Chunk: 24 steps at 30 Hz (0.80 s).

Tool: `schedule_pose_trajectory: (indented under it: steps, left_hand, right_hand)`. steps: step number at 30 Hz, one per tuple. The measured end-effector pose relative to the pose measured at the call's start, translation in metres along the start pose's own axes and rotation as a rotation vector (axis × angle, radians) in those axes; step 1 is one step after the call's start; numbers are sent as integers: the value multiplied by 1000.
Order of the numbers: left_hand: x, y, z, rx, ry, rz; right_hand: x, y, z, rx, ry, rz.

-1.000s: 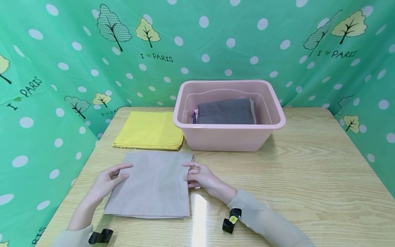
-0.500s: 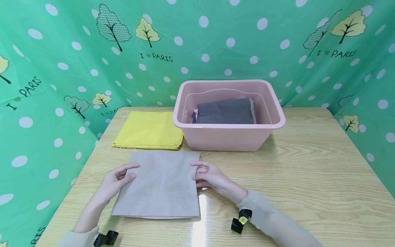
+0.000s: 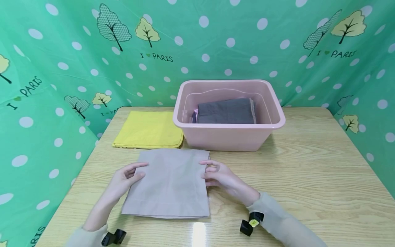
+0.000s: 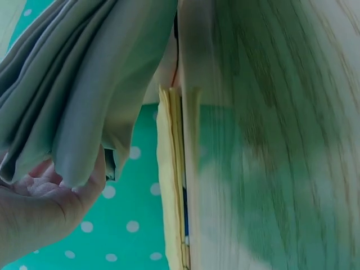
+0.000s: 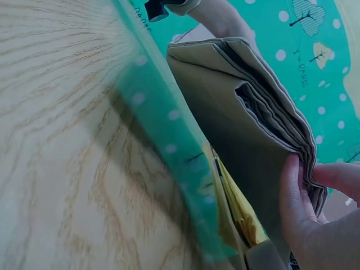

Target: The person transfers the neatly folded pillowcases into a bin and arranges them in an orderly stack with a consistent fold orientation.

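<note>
In the head view we see a person's left hand (image 3: 123, 180) and right hand (image 3: 222, 176) each gripping one side edge of a folded gray cloth (image 3: 171, 185). The cloth is between the hands, above the near part of a wood-grain table (image 3: 308, 171). Its far edge covers a little of the near edge of a folded yellow cloth pile (image 3: 148, 130). Just right of the pile we find a pink bin (image 3: 222, 137) with a folded dark gray cloth (image 3: 226, 111) inside. A green dotted curtain (image 3: 200, 41) hangs behind.

From the left wrist we see the gray cloth's layers side by side, with the left hand's fingers curled at their edge. The yellow cloth pile shows edge-on, lying on the table.

From the right wrist we see the right hand pinching the stacked layers, fingers and thumb on opposite faces. Here the gray cloth is apart from the table, with the yellow cloth pile partly visible beyond it.
</note>
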<state>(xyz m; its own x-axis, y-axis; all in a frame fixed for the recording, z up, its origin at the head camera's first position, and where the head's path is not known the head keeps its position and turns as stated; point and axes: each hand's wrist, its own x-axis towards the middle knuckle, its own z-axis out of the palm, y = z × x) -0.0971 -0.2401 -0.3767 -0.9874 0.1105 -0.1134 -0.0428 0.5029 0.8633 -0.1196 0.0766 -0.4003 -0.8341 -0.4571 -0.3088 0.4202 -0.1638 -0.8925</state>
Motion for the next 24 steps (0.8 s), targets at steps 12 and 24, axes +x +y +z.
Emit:
schedule_pose_trajectory:
  steps: [12, 24]
  left_hand:
    - [1, 15, 14, -80, -11, -23]
    - [3, 26, 28, -122, -34, 2]
  right_hand:
    - [-16, -10, -16, -12, -9, -9]
    - [-32, -18, -30, 33, 4, -9]
